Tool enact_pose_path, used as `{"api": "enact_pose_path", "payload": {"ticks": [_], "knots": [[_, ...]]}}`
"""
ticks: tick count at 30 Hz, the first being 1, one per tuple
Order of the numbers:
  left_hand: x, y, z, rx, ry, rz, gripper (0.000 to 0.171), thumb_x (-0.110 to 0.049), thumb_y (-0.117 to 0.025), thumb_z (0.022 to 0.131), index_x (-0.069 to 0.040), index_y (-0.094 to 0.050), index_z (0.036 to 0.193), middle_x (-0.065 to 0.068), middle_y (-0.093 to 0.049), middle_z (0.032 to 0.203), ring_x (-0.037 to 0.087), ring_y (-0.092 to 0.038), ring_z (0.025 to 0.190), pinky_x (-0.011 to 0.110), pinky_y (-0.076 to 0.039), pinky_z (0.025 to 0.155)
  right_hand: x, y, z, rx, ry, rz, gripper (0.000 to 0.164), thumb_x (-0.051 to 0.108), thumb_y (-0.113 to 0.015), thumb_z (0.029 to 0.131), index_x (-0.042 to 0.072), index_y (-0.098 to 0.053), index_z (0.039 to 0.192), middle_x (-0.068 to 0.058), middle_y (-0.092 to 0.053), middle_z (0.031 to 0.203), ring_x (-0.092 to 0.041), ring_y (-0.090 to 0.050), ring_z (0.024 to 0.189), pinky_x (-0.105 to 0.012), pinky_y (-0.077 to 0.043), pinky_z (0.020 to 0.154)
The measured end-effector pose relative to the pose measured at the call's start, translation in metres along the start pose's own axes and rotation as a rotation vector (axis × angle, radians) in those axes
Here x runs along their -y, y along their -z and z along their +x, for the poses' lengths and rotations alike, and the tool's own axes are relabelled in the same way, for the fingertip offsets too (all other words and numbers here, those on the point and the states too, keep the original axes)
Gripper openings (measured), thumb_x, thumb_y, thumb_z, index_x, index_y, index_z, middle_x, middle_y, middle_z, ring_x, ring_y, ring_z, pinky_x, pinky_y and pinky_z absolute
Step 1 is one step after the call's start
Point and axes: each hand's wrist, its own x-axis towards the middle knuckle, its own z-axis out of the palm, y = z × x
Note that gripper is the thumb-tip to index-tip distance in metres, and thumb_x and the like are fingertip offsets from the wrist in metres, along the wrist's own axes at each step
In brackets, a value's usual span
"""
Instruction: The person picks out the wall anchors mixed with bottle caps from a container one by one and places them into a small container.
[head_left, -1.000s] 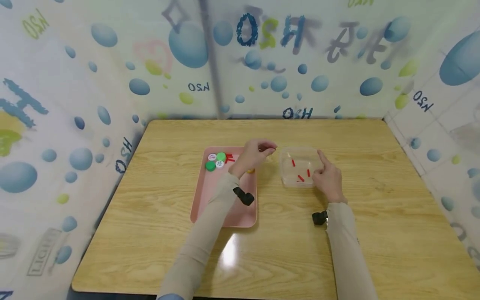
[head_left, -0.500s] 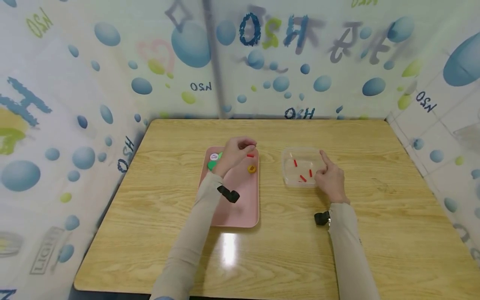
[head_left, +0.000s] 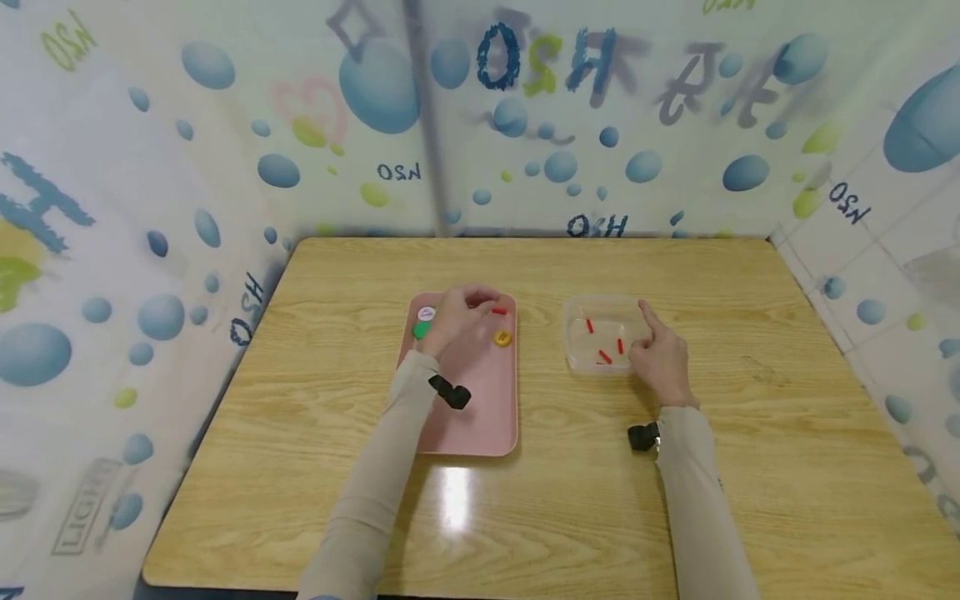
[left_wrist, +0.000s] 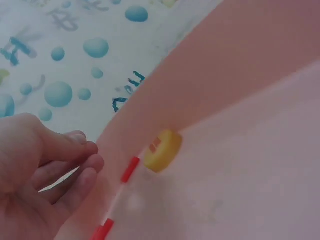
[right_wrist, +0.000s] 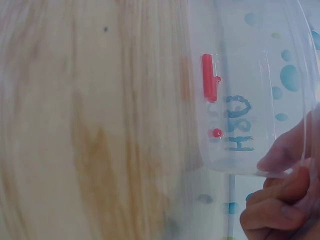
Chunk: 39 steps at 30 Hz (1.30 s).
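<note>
My left hand [head_left: 456,318] hovers over the far part of a pink tray [head_left: 472,417]. In the left wrist view its thumb and fingertips are close together, with nothing visible between them. Below the hand a short red stick [left_wrist: 130,170] lies by a yellow bottle cap [left_wrist: 163,150], and another red stick [left_wrist: 102,230] is partly cut off. My right hand [head_left: 662,367] grips the near right side of a clear plastic container [head_left: 570,346], thumb over the rim and fingers curled outside. Several red sticks [head_left: 605,357] lie in the container.
A white bottle cap [head_left: 426,313] and a green bottle cap [head_left: 422,330] sit at the tray's far left; my left hand covers other things there. The wooden table [head_left: 765,467] ends at a patterned wall [head_left: 645,200] at the back.
My left hand has moved left from the space beside the container to above the tray, then slightly further left and lower. My right hand keeps its hold on the container.
</note>
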Motion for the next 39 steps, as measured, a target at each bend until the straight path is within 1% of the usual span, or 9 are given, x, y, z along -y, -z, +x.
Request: {"api": "enact_pose_path", "payload": {"ticks": [4, 8, 11, 13, 17, 22, 26, 32, 39], "knots": [[0.005, -0.002, -0.003, 0.035, 0.032, 0.010, 0.024, -0.015, -0.063, 0.101, -0.014, -0.072, 0.123, 0.003, -0.070, 0.124, 0.020, -0.062, 0.120, 0.040, -0.050, 0.104, 0.000, -0.001, 0.000, -0.003, 0.002, -0.002, 0.074, -0.005, -0.042, 0.083, 0.008, -0.039, 0.156, 0.007, -0.029, 0.050, -0.011, -0.025, 0.049, -0.028, -0.026, 0.046], [0.008, -0.005, -0.004, 0.058, 0.037, 0.041, 0.027, -0.009, -0.062, 0.101, -0.014, -0.072, 0.125, 0.003, -0.069, 0.128, 0.022, -0.061, 0.124, 0.041, -0.048, 0.107, -0.001, -0.001, 0.001, -0.010, 0.008, -0.006, 0.074, -0.006, -0.042, 0.083, 0.008, -0.039, 0.156, 0.007, -0.029, 0.050, -0.010, -0.025, 0.049, -0.027, -0.026, 0.046], [0.009, -0.007, -0.002, 0.059, 0.030, 0.084, 0.027, -0.008, -0.063, 0.100, -0.013, -0.072, 0.125, 0.004, -0.069, 0.128, 0.023, -0.062, 0.120, 0.041, -0.050, 0.105, -0.002, -0.002, 0.002, -0.015, 0.015, -0.006, 0.073, -0.006, -0.042, 0.084, 0.008, -0.040, 0.156, 0.007, -0.028, 0.050, -0.010, -0.025, 0.049, -0.027, -0.026, 0.046], [0.009, -0.009, 0.000, 0.060, 0.022, 0.137, 0.026, -0.008, -0.064, 0.099, -0.011, -0.072, 0.124, 0.004, -0.071, 0.124, 0.023, -0.063, 0.117, 0.040, -0.052, 0.103, -0.002, -0.002, 0.002, -0.018, 0.023, -0.006, 0.073, -0.006, -0.042, 0.083, 0.007, -0.040, 0.155, 0.008, -0.028, 0.050, -0.010, -0.025, 0.049, -0.027, -0.025, 0.046], [0.011, -0.012, 0.003, 0.062, 0.019, 0.220, 0.023, -0.002, -0.060, 0.100, -0.008, -0.072, 0.118, 0.005, -0.073, 0.115, 0.021, -0.066, 0.111, 0.037, -0.053, 0.100, -0.002, -0.002, 0.002, -0.023, 0.034, -0.006, 0.074, -0.006, -0.042, 0.083, 0.007, -0.040, 0.155, 0.008, -0.028, 0.049, -0.009, -0.025, 0.048, -0.027, -0.025, 0.046], [0.009, -0.016, 0.005, 0.018, 0.003, 0.287, 0.022, 0.006, -0.058, 0.097, -0.005, -0.073, 0.109, 0.007, -0.073, 0.103, 0.021, -0.067, 0.099, 0.036, -0.055, 0.092, -0.004, -0.003, 0.003, -0.029, 0.037, -0.012, 0.073, -0.006, -0.042, 0.084, 0.007, -0.040, 0.155, 0.007, -0.029, 0.051, -0.010, -0.026, 0.048, -0.027, -0.026, 0.046], [0.005, -0.018, 0.007, -0.027, -0.005, 0.379, 0.019, 0.008, -0.060, 0.094, -0.003, -0.073, 0.102, 0.009, -0.072, 0.096, 0.021, -0.065, 0.089, 0.035, -0.055, 0.085, -0.003, -0.003, 0.005, -0.028, 0.035, -0.016, 0.073, -0.006, -0.043, 0.084, 0.007, -0.040, 0.155, 0.007, -0.029, 0.051, -0.010, -0.026, 0.048, -0.027, -0.026, 0.046], [0.002, -0.017, 0.009, -0.095, 0.004, 0.447, 0.014, 0.005, -0.063, 0.094, -0.005, -0.073, 0.095, 0.007, -0.072, 0.092, 0.021, -0.064, 0.087, 0.033, -0.055, 0.082, 0.004, -0.002, 0.008, -0.023, 0.041, -0.011, 0.072, -0.005, -0.043, 0.085, 0.007, -0.040, 0.156, 0.006, -0.029, 0.053, -0.010, -0.026, 0.048, -0.027, -0.027, 0.047], [0.007, -0.020, 0.007, -0.073, 0.017, 0.483, 0.013, 0.004, -0.063, 0.094, -0.005, -0.073, 0.095, 0.008, -0.073, 0.093, 0.021, -0.065, 0.087, 0.033, -0.056, 0.081, 0.000, -0.001, 0.002, -0.004, 0.008, -0.013, 0.075, -0.005, -0.041, 0.083, 0.009, -0.038, 0.157, 0.006, -0.029, 0.051, -0.011, -0.023, 0.049, -0.028, -0.026, 0.048]]}}
